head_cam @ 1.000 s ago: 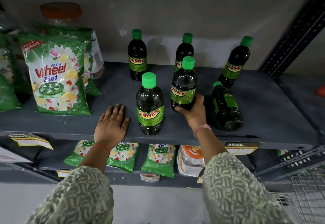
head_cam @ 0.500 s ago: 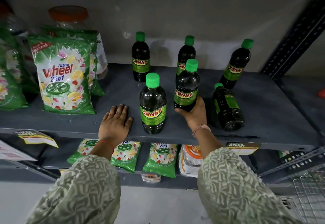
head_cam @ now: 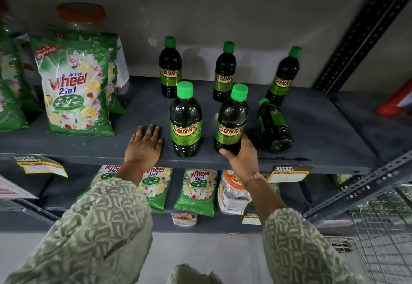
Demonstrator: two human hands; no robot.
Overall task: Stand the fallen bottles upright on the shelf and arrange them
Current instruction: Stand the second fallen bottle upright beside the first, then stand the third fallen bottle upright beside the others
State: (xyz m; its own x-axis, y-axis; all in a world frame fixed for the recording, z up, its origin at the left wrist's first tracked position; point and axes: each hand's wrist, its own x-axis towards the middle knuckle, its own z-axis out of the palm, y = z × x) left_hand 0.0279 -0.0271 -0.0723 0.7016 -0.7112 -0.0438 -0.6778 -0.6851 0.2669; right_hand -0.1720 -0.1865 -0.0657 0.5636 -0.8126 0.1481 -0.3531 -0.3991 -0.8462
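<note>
Now right hand (head_cam: 242, 157) grip wrapped around tilted bottle (head_cam: 230, 120), left hand (head_cam: 143, 147) flat, released, on shelf (head_cam: 312, 132).

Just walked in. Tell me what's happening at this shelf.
A person is tidying green-capped Sunny bottles on the grey shelf. The right hand grips the base of one front bottle, standing slightly tilted. The left hand lies flat on the shelf beside another upright bottle. Three bottles stand at the back. One fallen bottle lies on its side to the right.

Pale green patterned sleeves (head_cam: 100, 228); red wrist thread (head_cam: 136, 166); beaded bracelet (head_cam: 253, 178).
</note>
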